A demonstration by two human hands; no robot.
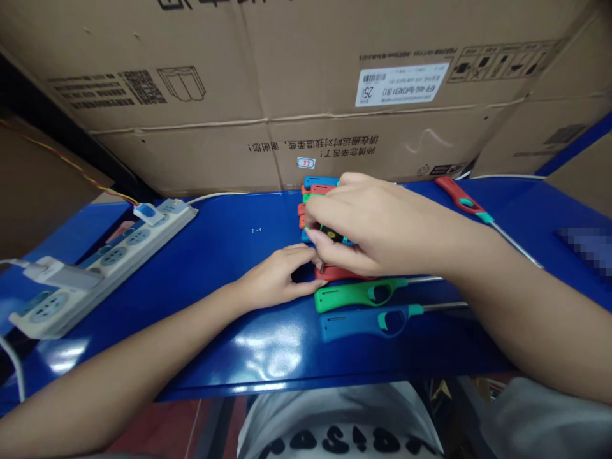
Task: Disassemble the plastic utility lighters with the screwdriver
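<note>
Several long-nosed gas lighters lie in a row on the blue table. My left hand [275,277] comes in from the left, its thumb and fingertips closed about the butt end of a red lighter [342,274]. Above that lighter, my right hand [368,223] is closed around a small black tool [332,235] with a yellow mark. A thin metal tip shows near the red handle; most of the tool is hidden. On the near side lie a green lighter [344,296] and a blue lighter [356,323]. More lighters, partly covered by my right hand, are stacked beyond, including a blue one [319,182].
A white power strip [112,261] with plugs lies at the left. Another red lighter [459,194] rests apart at the right, its metal nozzle pointing toward me. A large cardboard box [201,153] stands along the back of the blue table [229,363]. A pixelated patch lies far right.
</note>
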